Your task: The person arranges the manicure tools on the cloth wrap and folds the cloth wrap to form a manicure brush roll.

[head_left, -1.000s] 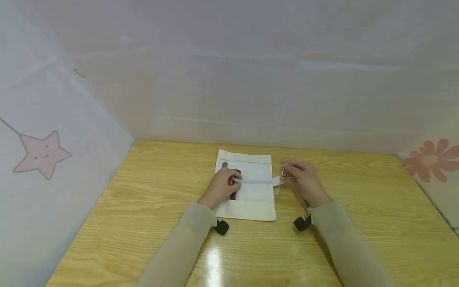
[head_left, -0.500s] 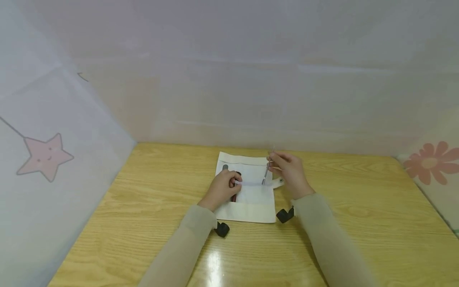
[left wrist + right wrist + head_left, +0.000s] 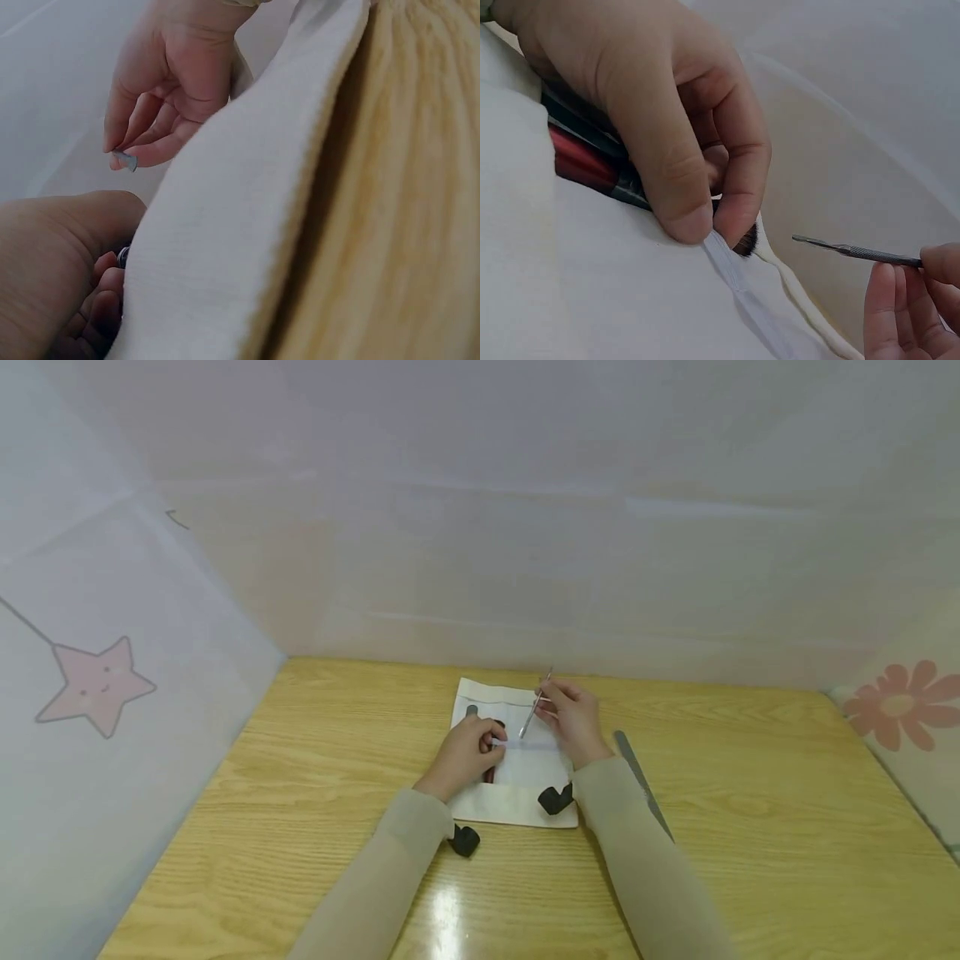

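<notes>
An unfolded white fabric pouch [image 3: 532, 768] lies on the table, with a pale elastic band [image 3: 735, 277] across its inside. My left hand [image 3: 467, 750] pinches the band between thumb and forefinger, lifting part of it. Beneath that hand sits a brush with a red part [image 3: 589, 161] and dark bristles [image 3: 747, 241], tucked into the pouch. A grey rounded end [image 3: 472, 710] of a flat item shows beside it. Above the pouch, my right hand [image 3: 576, 717] pinches a thin metal cuticle pusher [image 3: 855, 253], tilted, its lower end near the band. Whether that end touches the band I cannot tell.
A long grey nail file [image 3: 637, 768] lies on the wooden table [image 3: 787, 793] to the right of the pouch, partly hidden by my right sleeve. A pale cloth wall [image 3: 480, 527] rises behind the table's far edge.
My right hand has moved left with the cuticle pusher, from beside the pouch to over it, near the band. The nail file has come into fuller view. My left hand stays put.
</notes>
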{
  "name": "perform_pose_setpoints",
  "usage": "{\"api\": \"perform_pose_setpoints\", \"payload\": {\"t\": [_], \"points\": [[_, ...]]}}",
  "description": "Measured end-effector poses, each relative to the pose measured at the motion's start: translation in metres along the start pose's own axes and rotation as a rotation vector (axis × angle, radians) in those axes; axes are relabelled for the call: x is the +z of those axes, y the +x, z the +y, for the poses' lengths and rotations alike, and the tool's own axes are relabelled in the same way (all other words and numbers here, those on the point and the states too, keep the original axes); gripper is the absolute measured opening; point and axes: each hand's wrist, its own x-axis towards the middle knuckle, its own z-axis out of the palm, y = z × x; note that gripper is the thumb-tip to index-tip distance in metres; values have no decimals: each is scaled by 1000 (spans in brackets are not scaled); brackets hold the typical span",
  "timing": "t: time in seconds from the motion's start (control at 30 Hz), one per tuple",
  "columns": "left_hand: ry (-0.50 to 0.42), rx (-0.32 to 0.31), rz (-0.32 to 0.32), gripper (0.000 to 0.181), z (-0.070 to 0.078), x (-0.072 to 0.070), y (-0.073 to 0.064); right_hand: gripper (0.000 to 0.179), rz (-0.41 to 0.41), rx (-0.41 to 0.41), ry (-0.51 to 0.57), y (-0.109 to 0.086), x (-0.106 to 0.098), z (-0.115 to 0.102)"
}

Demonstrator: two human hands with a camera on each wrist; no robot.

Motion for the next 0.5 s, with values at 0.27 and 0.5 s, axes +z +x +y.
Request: {"api": "perform_pose_setpoints", "payload": {"t": [0.27, 0.5], "points": [[-14, 18, 5, 8, -2, 2, 0, 37, 8, 16, 20, 3, 2, 12], [-17, 8, 6, 9, -3, 0, 1, 40, -8, 3, 26, 6, 1, 14]]}}
